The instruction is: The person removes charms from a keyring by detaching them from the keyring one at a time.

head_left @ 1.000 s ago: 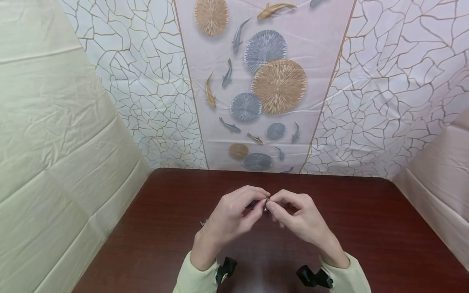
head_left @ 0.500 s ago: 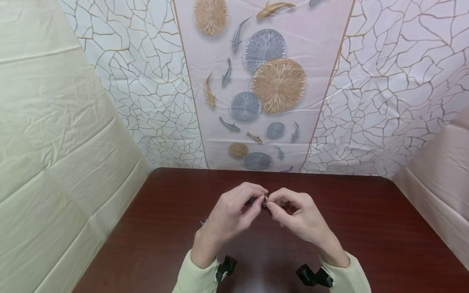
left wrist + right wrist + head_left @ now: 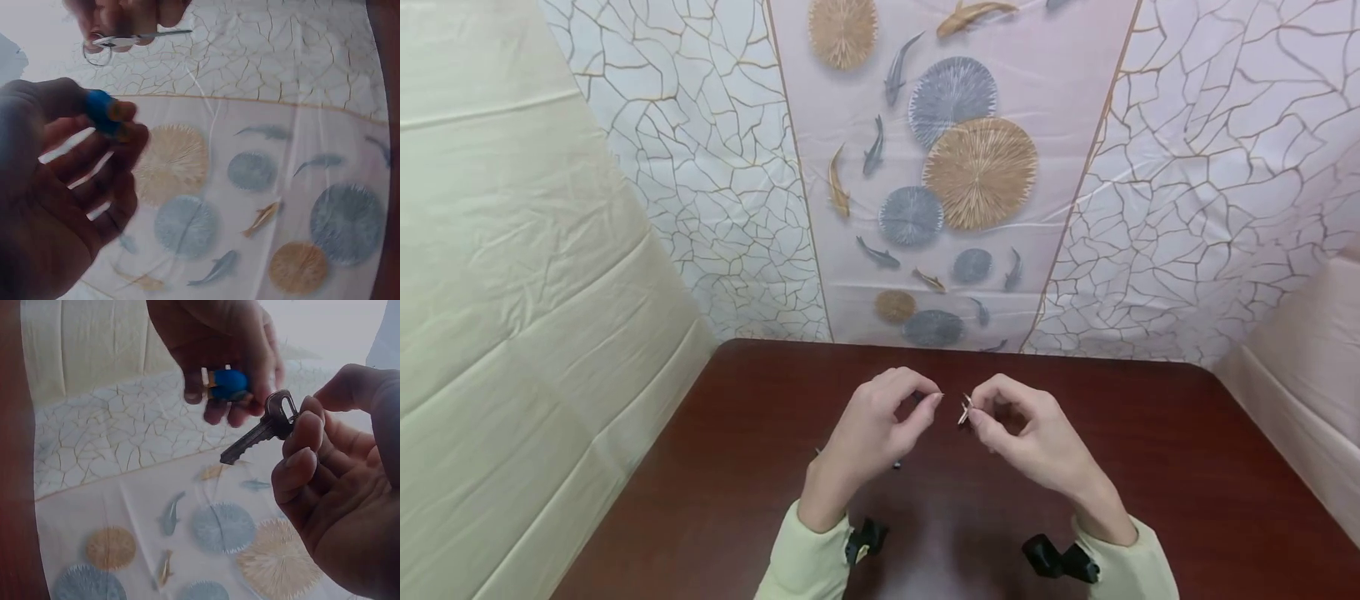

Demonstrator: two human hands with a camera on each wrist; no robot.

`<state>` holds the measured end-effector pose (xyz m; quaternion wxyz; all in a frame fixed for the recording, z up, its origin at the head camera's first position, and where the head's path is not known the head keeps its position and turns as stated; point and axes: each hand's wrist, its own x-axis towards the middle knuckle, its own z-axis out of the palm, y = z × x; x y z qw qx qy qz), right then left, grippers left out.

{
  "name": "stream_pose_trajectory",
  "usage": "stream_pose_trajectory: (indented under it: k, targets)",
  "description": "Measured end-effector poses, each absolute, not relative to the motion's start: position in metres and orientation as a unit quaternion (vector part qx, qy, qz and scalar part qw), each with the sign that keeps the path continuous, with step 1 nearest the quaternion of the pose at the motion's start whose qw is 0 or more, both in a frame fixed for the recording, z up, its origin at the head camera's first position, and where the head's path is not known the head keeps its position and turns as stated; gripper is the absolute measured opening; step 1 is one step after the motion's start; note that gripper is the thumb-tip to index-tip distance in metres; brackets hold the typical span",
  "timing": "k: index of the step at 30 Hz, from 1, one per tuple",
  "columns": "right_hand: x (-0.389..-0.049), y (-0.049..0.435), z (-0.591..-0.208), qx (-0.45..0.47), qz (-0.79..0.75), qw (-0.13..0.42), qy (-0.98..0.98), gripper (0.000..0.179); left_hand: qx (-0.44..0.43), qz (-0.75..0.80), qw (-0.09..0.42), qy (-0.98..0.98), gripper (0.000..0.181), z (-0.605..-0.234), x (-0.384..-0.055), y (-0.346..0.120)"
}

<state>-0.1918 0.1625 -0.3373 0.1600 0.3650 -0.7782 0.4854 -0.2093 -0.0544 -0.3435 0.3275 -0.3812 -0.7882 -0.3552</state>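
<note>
My left hand [image 3: 876,429] pinches a small blue rounded piece [image 3: 230,384] with brass-coloured tabs sticking out, its kind unclear; in the left wrist view the blue piece [image 3: 102,111] lies between thumb and fingertips. My right hand [image 3: 1037,442] holds a metal key [image 3: 253,439] by its bow, toothed blade pointing out toward the left hand. From the left wrist view, a thin wire ring [image 3: 97,65] hangs at the key's [image 3: 125,41] head end. A narrow gap parts the two hands, raised above the table. In the head view, fingers cover most of the blue piece.
A dark red-brown table [image 3: 760,392] lies beneath the hands. Small dark items [image 3: 897,465] rest on it, partly behind the left hand and too small to identify. Patterned cloth [image 3: 925,167] hangs behind, with pale cloth [image 3: 550,333] at the left side.
My hands, together at the fingertips before, have drawn apart. The right hand has moved right with the key, which now shows clearly between the hands. The head view has shifted slightly.
</note>
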Motion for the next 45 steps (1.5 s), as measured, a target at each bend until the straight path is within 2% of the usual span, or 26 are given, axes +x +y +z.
stream_pose_trajectory:
  k: [6,15,25,38,45]
  targets:
    - [-0.195,0.175,-0.342,0.357,0.450,0.154,-0.804,0.024,-0.330,-0.363,0.277,-0.826,0.004,-0.350,-0.212,-0.054]
    - [-0.198,0.200,-0.357,0.329,0.409,0.154,-0.837,0.023,-0.287,-0.370,0.137,-0.873,0.006,-0.366,-0.217,-0.055]
    - [-0.212,0.230,-0.380,0.249,0.448,0.075,-0.855,0.012,-0.188,-0.404,0.042,-0.894,0.009,-0.378,-0.225,-0.055]
    - [-0.222,0.261,-0.409,0.173,0.437,0.028,-0.882,0.007,-0.112,-0.423,-0.005,-0.899,0.011,-0.405,-0.240,-0.058]
    - [-0.228,0.275,-0.424,0.187,0.440,0.010,-0.878,0.008,-0.094,-0.403,-0.029,-0.910,0.010,-0.422,-0.250,-0.051]
